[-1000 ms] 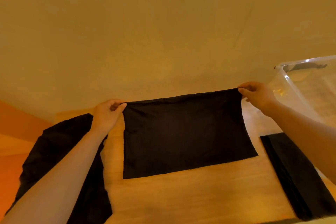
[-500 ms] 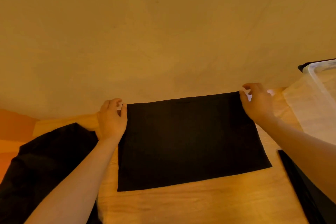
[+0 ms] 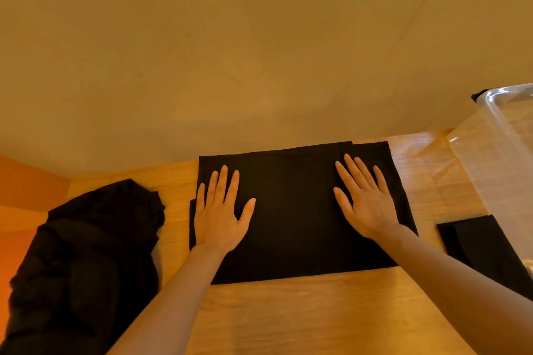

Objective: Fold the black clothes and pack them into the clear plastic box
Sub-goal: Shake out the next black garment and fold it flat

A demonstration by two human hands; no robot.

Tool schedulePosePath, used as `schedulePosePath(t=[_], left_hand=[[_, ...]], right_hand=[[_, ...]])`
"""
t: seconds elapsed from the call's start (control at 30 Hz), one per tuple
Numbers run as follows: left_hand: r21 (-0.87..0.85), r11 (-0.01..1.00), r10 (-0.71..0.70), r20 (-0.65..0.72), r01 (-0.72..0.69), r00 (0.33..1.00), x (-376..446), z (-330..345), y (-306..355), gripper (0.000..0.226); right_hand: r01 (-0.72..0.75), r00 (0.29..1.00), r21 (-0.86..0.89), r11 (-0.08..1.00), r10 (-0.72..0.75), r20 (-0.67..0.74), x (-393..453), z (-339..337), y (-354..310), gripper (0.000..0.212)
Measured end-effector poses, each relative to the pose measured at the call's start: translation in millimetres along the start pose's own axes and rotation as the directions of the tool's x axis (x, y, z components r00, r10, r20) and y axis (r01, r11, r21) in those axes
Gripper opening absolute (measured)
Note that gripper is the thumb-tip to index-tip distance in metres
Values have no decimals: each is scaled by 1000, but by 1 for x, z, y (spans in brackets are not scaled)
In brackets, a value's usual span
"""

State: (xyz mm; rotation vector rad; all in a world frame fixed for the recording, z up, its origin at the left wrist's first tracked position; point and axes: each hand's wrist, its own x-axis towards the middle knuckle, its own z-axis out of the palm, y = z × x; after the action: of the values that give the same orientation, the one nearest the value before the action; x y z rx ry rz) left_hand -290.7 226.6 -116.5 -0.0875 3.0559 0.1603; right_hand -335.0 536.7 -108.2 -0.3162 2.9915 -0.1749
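The fingers of the left hand lie straight and slightly spread, released, grasping nothing, pressed palm-down on the left part of the folded black garment. The right hand lies the same way on the garment's right part, its fingers straight, fanned and flat on the cloth, reaching toward the garment's far right corner. Both forearms run back over the near edge of the bench.

The folded black garment lies flat as a rough rectangle at the far edge of the bench, against the wall, about midway along that edge. A second layer shows along its far right edge and at its left side.

Toward the left edge of the bench a crumpled heap of black clothes lies apart from the folded piece. Toward the right edge a smaller folded black piece lies just beside the clear plastic box, which stands at the far right corner.
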Motion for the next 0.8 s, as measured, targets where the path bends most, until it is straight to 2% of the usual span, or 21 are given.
schedulePosePath(t=[0.23,0.53,0.8], left_hand=[[18,994,-105,13,105,994,-72,-1,7,79],[31,991,-129,2,129,992,-181,10,28,80],[-13,988,-154,-13,153,988,-226,16,43,83]], right_hand=[[6,1000,-20,1000,-6,24,-58,5,-2,65],[40,999,-13,999,-39,15,-161,12,4,67],[63,996,-16,998,-62,59,-208,13,14,70]])
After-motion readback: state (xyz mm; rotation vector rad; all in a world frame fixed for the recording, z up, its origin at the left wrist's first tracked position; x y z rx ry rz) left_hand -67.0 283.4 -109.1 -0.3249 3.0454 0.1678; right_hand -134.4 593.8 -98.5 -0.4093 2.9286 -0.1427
